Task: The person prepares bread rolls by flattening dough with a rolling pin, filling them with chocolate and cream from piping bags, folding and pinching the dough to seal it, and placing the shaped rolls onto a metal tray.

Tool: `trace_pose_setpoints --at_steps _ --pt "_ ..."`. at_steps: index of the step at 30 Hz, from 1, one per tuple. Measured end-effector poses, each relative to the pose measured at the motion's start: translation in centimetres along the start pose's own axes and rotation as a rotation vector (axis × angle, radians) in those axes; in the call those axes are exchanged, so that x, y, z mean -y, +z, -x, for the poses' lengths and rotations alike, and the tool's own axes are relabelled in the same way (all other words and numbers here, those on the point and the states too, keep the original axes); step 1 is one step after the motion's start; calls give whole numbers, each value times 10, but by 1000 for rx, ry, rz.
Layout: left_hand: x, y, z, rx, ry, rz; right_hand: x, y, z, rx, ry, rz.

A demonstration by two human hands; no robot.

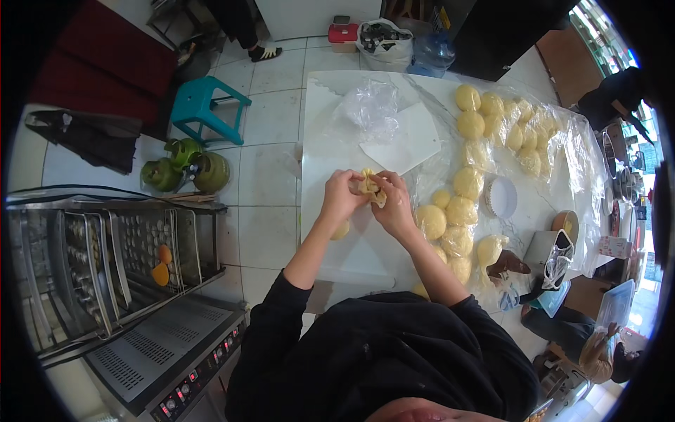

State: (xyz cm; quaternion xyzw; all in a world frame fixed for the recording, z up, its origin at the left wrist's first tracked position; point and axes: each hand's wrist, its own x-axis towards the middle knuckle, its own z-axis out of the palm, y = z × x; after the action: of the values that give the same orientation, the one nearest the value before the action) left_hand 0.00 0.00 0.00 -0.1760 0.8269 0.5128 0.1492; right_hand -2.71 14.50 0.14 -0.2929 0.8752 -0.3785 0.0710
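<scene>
My left hand (341, 193) and my right hand (392, 202) are closed around a small piece of pale yellow dough (371, 181), pinching it above the white marble table (330, 260). A dough ball (341, 229) lies below my left forearm, partly hidden by it. Rows of dough balls (467, 182) sit to the right of my hands, many under clear plastic sheeting. A crumpled clear bag (369, 109) and a white sheet (401, 141) lie beyond my hands.
A round fluted mould (500, 197) and a metal container (545, 257) stand at right. At left are a teal stool (207, 105), green gas cylinders (211, 172), a tray rack (183, 250) and an oven (165, 352). Other people (605, 341) are at the right and top.
</scene>
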Motion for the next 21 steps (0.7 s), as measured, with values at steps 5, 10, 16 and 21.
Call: trace_pose_setpoints --at_steps 5,10,16,21 --pt "-5 -5 -1 -286 306 -175 12 -5 -7 -214 61 -30" --pt "-20 -5 5 -184 346 -473 -1 -12 -9 -83 77 -70" --pt "-25 17 16 -291 298 -265 10 -17 -5 -70 65 -52" --pt "-30 27 18 -390 267 -259 13 -10 -1 -95 15 47"
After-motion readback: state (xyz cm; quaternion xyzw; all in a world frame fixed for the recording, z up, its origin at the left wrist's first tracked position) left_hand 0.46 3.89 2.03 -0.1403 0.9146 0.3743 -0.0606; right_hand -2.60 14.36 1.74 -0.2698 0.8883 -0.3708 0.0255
